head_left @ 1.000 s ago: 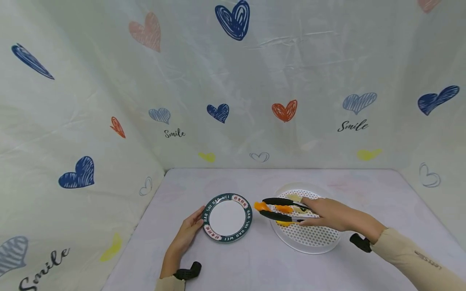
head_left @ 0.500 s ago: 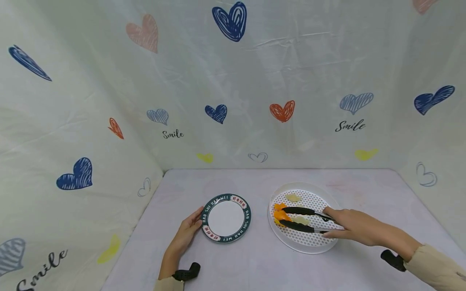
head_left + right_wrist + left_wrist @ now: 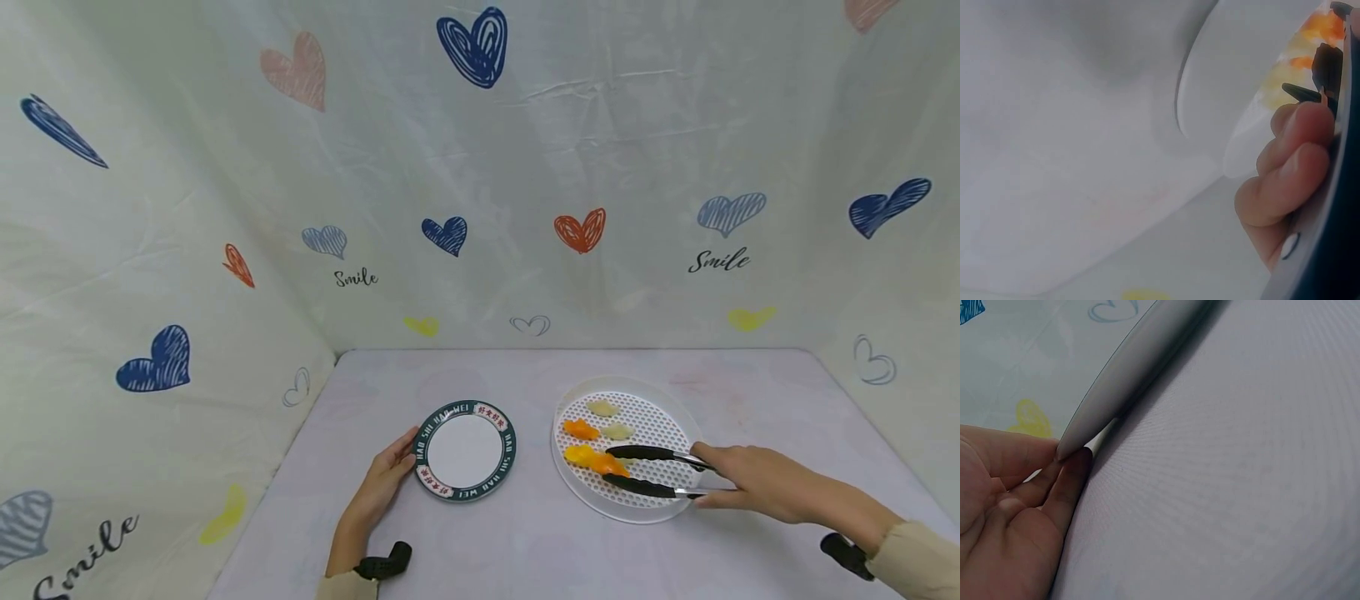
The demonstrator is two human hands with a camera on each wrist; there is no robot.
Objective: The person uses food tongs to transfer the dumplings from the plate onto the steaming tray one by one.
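Observation:
In the head view, my left hand [image 3: 382, 479] holds the left rim of a round white plate [image 3: 465, 450] with a dark green lettered border. The left wrist view shows thumb and fingers pinching its edge, with the plate tilted off the table. My right hand [image 3: 765, 483] grips black-tipped metal tongs [image 3: 648, 452] over a round white perforated tray [image 3: 637, 515]. Between the tong tips lies an orange piece [image 3: 611, 464], against a yellow piece [image 3: 577, 455]; whether the tips squeeze it, I cannot tell. Another orange piece [image 3: 581, 429] and two pale pieces [image 3: 602, 407] lie behind.
Both plate and tray are on a pale-covered table [image 3: 517, 533], the tray to the plate's right. A white curtain [image 3: 645, 167] printed with hearts hangs behind the table and along its left side.
The tongs, first carrying an orange piece at the tray's left edge, have moved right and down over the tray, with orange still between the tips. My left hand and the plate stay put.

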